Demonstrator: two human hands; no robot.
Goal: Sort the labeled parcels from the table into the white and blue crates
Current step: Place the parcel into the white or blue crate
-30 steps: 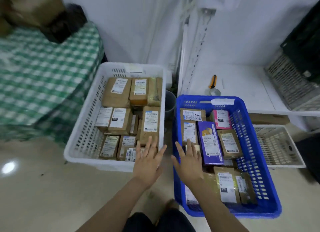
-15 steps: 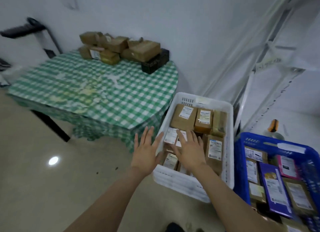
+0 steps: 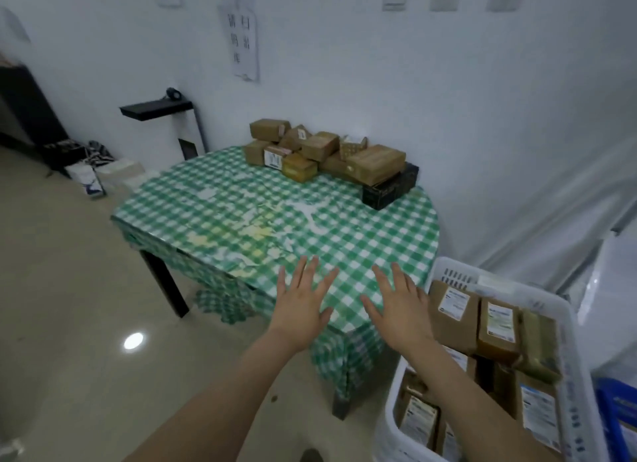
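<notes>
Both hands, left [image 3: 303,308] and right [image 3: 400,311], hover empty with a wide-spread grip over the checkered desk [image 3: 241,213], brown parcels [image 3: 327,151] piled at its far edge, white crate [image 3: 572,375] alongside.

Blurred Chinese characters on the wall notice [image 3: 242,37]; print on the parcel labels [image 3: 454,303] too small to read.

A single wide-angle camera on my head looks forward and down across the checkered worktop [image 3: 310,217] toward the white wall, my hands close below, a white crate [image 3: 572,327] at lower right.
</notes>
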